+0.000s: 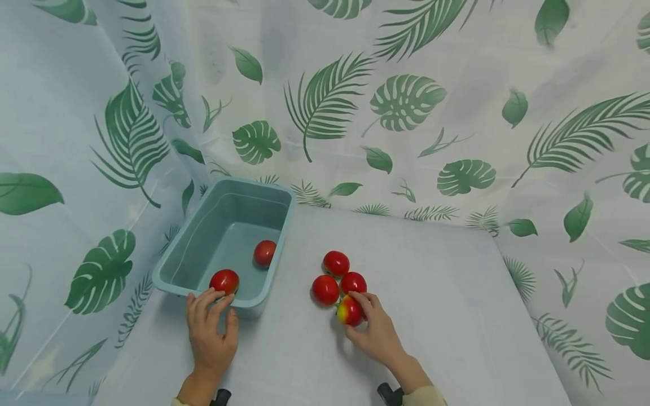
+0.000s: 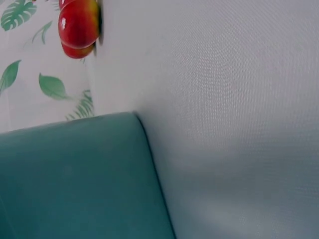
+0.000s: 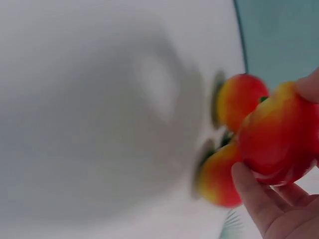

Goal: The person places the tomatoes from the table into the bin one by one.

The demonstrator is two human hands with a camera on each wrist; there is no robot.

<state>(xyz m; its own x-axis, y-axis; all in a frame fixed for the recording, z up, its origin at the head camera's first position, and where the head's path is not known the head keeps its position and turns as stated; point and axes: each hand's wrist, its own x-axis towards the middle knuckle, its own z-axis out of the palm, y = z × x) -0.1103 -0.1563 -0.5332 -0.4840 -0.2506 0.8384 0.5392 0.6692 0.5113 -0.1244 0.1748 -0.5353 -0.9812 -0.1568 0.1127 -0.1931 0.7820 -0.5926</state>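
My right hand point(image 1: 373, 332) pinches a red tomato point(image 1: 350, 310) with a yellow patch between thumb and fingers. In the right wrist view this tomato point(image 3: 279, 134) is close to the camera, with two more tomatoes behind it. Just beyond it in the head view, several red tomatoes point(image 1: 325, 290) sit together on the table. My left hand point(image 1: 213, 332) is at the near rim of a blue-green bin point(image 1: 175, 248), fingertips by a tomato point(image 1: 224, 280), thumb apart from it. Whether those fingertips touch it is hard to tell. Another tomato point(image 1: 264, 254) lies inside the bin.
A white cloth covers the table point(image 1: 431, 282). Leaf-patterned curtain point(image 1: 325, 107) hangs behind and at both sides, close to the bin's left edge. In the left wrist view, the bin's outer wall point(image 2: 75, 174) stands on the white surface.
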